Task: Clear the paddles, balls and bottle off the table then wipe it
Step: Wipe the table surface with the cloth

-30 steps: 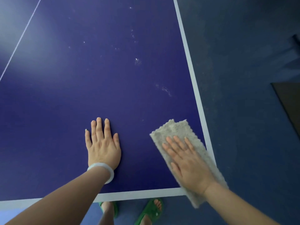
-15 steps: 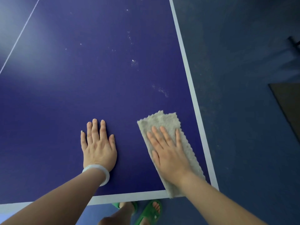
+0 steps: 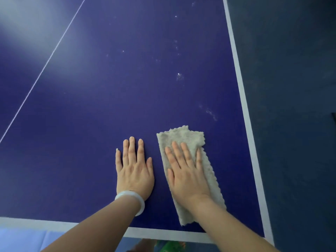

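Observation:
The blue table-tennis table (image 3: 101,110) fills the view, with a white border along its near and right edges. A folded beige cloth (image 3: 183,137) lies flat near the near right corner. My right hand (image 3: 185,171) presses on the cloth with straight fingers. My left hand (image 3: 134,170), with a white bangle at the wrist, rests flat on the bare table just left of the cloth. White specks and smudges (image 3: 179,76) mark the surface farther out. No paddles, balls or bottle are in view.
A thin white centre line (image 3: 45,64) runs diagonally across the table on the left. Dark blue floor (image 3: 291,88) lies beyond the right edge. Green sandals (image 3: 169,246) show below the near edge.
My right hand has slid the cloth leftward, away from the right border and close to my left hand. The left hand stays flat in place.

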The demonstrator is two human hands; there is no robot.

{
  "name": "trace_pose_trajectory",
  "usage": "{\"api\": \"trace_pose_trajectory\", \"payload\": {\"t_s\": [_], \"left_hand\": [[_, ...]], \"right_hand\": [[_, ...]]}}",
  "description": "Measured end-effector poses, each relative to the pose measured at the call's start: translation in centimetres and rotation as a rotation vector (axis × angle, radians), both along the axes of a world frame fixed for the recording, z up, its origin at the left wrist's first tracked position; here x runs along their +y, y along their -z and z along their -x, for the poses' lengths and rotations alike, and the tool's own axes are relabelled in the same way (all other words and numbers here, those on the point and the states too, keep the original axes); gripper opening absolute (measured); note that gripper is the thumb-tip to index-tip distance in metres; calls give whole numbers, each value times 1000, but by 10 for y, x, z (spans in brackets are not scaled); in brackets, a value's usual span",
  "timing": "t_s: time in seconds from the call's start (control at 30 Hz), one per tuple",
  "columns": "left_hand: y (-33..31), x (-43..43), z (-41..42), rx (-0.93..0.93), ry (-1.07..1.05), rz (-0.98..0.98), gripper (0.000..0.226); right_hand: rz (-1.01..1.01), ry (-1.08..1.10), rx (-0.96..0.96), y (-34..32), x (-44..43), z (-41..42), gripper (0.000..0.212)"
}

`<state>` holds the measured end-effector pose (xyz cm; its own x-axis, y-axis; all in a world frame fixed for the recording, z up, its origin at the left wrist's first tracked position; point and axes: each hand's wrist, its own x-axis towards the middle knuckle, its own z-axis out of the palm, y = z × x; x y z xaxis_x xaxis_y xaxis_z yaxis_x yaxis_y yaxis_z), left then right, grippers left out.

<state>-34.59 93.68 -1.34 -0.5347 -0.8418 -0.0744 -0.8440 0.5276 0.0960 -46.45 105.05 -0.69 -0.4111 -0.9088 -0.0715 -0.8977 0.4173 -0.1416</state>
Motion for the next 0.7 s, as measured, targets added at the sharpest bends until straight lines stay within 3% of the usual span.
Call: {"api": "trace_pose_trajectory", "payload": {"t_s": [0.07,0.13,0.27,0.37,0.43,0.6,0.7], "left_hand": [[0,0,-1,1,0,0,65],[-1,-1,-2,1,-2,1,65],[-1,-1,0,-1,4,-5,65],[-2,0,-1,-10,0,-8,65],[-2,0,-1,-11,-5,-12,65],[-2,0,0,-4,-1,-7,67],[-1,-1,-1,18,-12,-14,68]], "right_hand": [[-25,-99,-13,-1,-25,24,59],[-61,-45,17,-1,-42,72,59],[-101,490,-39,-7,-27,159,58],[-76,662,-23,-6,-12,134,60],[-53,586,-9,-5,-21,91,61],[-42,9,-35,-5,-68,44,61],[-50,85,-16,-4,-62,99,59]]}}
